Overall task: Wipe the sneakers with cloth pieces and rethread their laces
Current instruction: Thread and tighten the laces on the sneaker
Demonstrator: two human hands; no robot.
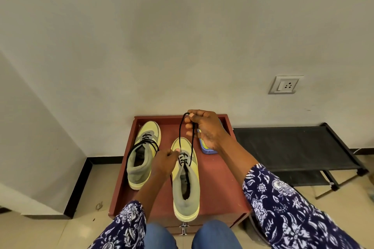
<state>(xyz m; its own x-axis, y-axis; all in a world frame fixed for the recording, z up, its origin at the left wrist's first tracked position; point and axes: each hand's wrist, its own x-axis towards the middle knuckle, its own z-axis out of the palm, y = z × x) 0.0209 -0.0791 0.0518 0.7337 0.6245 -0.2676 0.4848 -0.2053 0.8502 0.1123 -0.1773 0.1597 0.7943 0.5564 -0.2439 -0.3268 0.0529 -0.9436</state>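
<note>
Against a pale wall, on a red cabinet top (220, 178), the right hand (204, 127) at 12 o'clock pinches a black lace (192, 143) raised from the near sneaker (187, 194), the left hand (164, 162) grips its lacing, and the other sneaker (142, 155) lies at 10 o'clock.

White wall (182, 26) (1 socket (285, 85)).

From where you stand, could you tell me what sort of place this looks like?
Probably a home entryway or room corner: a low red cabinet against a plain wall, a black folding rack beside it, a wall socket and a tiled floor.
</note>
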